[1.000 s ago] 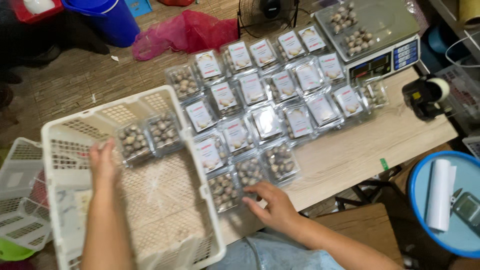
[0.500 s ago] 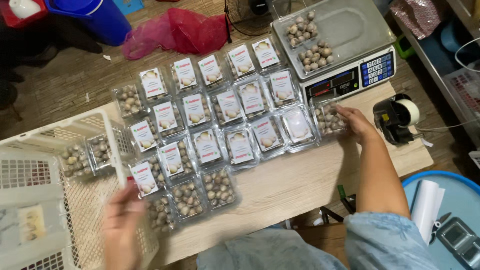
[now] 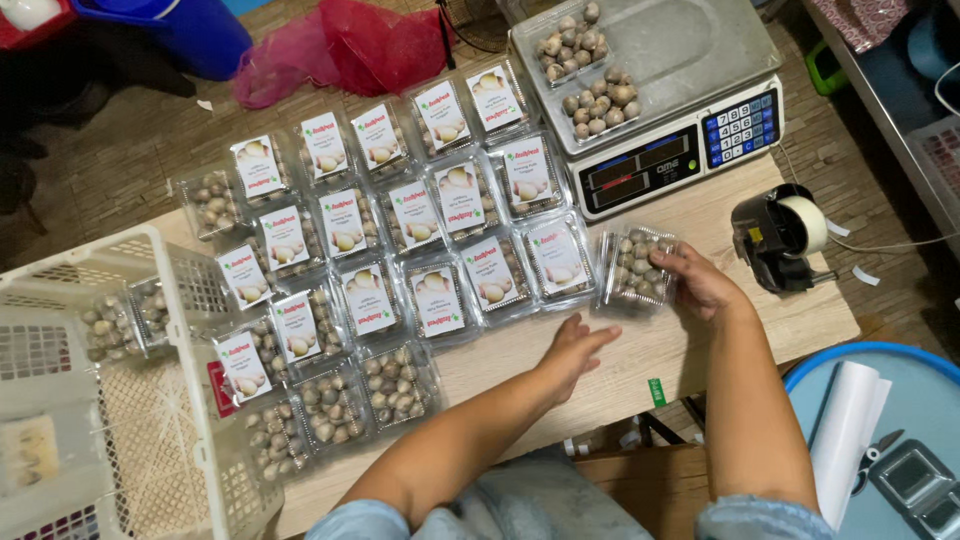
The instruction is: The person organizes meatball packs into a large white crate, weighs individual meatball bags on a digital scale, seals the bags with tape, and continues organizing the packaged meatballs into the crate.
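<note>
Clear box (image 3: 634, 268) of small round nuts sits on bench (image 3: 700, 350), right end of the labelled row; your right hand (image 3: 703, 283) grips it. Left hand (image 3: 574, 350) flat, open, empty, nearby.

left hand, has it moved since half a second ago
Yes. The left hand was at the white plastic crate; now it rests on the wooden table below the row of labelled clear clamshell boxes, much nearer the grey weighing scale.
</note>
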